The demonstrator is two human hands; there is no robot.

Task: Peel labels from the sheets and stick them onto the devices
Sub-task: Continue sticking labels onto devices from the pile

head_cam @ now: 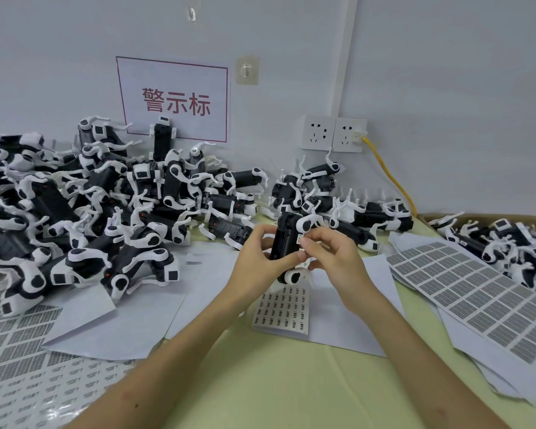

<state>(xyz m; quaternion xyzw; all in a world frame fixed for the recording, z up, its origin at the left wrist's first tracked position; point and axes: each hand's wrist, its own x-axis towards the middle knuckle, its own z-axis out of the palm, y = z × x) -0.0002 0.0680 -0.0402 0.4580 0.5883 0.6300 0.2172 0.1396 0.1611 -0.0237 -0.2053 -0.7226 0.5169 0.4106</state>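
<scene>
My left hand (257, 258) grips a black and white device (287, 239) upright above the table. My right hand (331, 255) pinches a small white label (300, 239) against the device's side. Directly below the hands lies a small label sheet (283, 308) printed with rows of tiny dark labels. A long sheet of grey rectangular labels (477, 292) lies at the right.
A big pile of black and white devices (90, 205) covers the table's left and back. A cardboard box (508, 243) at the right holds more devices. White backing sheets (118, 323) lie around. A yellow cable (387, 174) hangs from the wall socket.
</scene>
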